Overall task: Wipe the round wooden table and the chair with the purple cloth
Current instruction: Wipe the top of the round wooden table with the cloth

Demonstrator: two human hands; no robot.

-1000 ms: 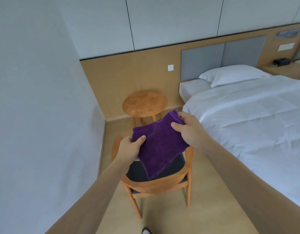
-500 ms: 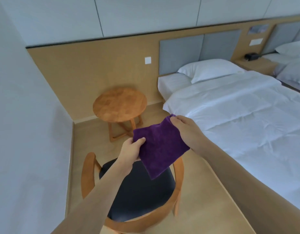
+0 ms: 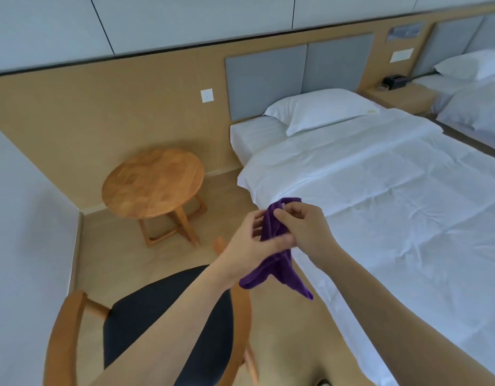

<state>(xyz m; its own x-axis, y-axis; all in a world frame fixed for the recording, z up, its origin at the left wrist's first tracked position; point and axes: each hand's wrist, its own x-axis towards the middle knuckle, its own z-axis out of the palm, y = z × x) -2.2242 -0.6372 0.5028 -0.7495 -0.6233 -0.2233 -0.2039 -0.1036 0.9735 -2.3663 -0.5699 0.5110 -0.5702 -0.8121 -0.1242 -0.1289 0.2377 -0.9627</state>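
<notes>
Cloth: the purple cloth (image 3: 277, 254) had been spread flat between both hands half a second before; it was now gathered into a bunched hank, tails hanging below the hands, held in the air above the floor between chair and bed.
Left grip: the left hand (image 3: 252, 246) was curled round the cloth's middle, thumb across it.
Right grip: the right hand (image 3: 304, 227) pinched the upper end with bent fingers.
Bench: the round wooden table (image 3: 153, 182) stood well apart, ahead and to the left, not yet touched.
Chair: the chair (image 3: 168, 316) sat below the left forearm.
Bed: the bed (image 3: 380, 190) lay to the right.
Meaning: bunching probably readied a wiping pad; no wiping had begun.
</notes>
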